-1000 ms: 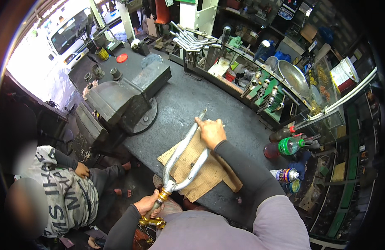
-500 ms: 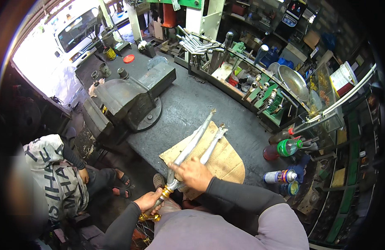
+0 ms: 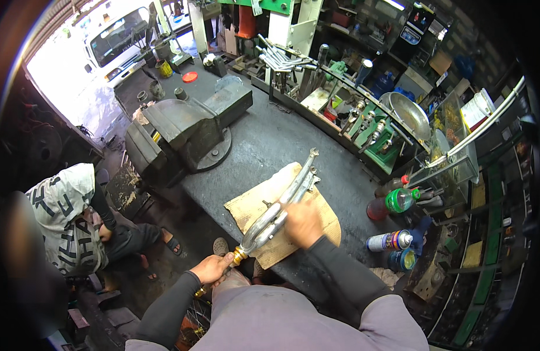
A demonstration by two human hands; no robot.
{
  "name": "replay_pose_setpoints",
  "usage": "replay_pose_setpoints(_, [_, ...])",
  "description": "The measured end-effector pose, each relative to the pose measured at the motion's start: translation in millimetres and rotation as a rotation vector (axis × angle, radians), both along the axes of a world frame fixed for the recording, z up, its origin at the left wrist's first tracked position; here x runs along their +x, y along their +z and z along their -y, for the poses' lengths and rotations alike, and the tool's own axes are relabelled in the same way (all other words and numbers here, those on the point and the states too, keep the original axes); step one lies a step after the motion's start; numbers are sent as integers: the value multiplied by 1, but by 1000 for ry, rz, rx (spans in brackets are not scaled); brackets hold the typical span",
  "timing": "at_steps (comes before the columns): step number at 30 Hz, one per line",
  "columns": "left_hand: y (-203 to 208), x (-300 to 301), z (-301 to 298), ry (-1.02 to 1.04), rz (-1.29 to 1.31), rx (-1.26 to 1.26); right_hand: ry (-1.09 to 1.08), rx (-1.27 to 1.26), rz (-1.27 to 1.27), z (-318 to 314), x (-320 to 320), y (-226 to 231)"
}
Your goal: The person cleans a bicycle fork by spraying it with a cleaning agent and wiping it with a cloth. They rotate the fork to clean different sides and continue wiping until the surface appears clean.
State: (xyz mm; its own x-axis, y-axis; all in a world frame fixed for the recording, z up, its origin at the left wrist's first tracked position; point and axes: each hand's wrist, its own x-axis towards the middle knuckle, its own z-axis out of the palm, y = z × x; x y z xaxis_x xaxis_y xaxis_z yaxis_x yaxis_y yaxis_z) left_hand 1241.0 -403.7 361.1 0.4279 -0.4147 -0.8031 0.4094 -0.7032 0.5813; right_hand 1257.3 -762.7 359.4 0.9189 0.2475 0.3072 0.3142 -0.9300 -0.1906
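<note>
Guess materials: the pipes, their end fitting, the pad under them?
Pipes: likely bare metal, dull silver-grey sheen. Fitting at the left hand: probably brass, yellow-gold shine. Pad: apparently cardboard, matte tan, worn edges.

Workbench (image 3: 270, 140) runs centre frame. Cardboard sheet (image 3: 264, 205) lies on it near the front edge; bent metal tubes (image 3: 284, 199) lie on the cardboard, pointing toward 1 o'clock. Bench vise (image 3: 182, 131) stands at 10 o'clock from the cardboard. Spray can (image 3: 390, 240) lies at 4 o'clock. Seated person (image 3: 77, 222) at 8 o'clock, below the bench.
</note>
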Motion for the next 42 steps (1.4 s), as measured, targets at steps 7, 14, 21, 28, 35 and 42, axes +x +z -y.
replay_pose_setpoints(7, [4, -6, 4, -35, 29, -34, 196, 80, 86, -45, -36, 20])
replay_pose_setpoints(14, [6, -2, 7, 3, -28, -19, -177, -100, 63, 7, 9, -7])
replay_pose_setpoints(21, [-5, 3, -2, -3, 8, -15, -76, -48, 94, 38, 42, -9])
replay_pose_setpoints(28, [11, 8, -1, -60, 110, 42, 167, 69, 5, 40, 17, 11])
replay_pose_setpoints(35, [26, 10, 4, -212, 401, 205, -332, 33, -105, 122, 50, 32])
replay_pose_setpoints(42, [59, -17, 31, -113, 935, 413, -418, 420, -88, 103, -20, -19])
